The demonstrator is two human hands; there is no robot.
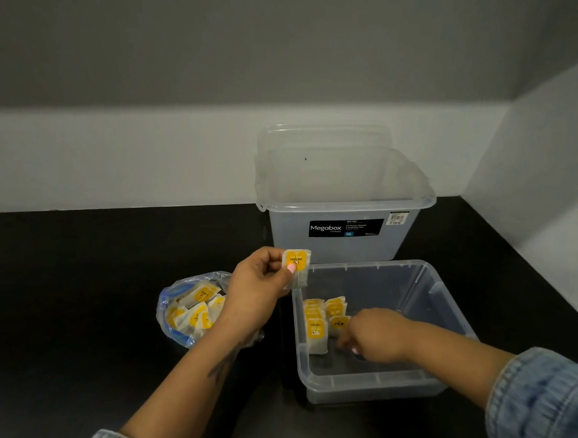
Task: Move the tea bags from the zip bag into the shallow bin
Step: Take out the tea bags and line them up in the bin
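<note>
The left hand [260, 284] pinches one tea bag [296, 267] above the shallow bin's [443, 314] ten-o'clock corner. The right hand [375, 334], blurred, reaches among the tea bags in the bin [322, 321]; its grip cannot be told. The zip bag [175, 313] lies on the table [75, 308] at nine o'clock of the bin.

I am standing over a black bench [92, 309] that is running back into a corner of pale walls. Three things are sitting directly on it in front of me: a crumpled clear zip bag [189, 309] with a blue seal is lying on my left, still holding yellow-labelled tea bags, and the shallow bin [372, 387] of clear plastic is resting just to its right, near but apart from it. Behind the shallow bin, close to the back wall, a taller clear storage box [343, 245] with a black Megabox label is standing upright and open.
</note>
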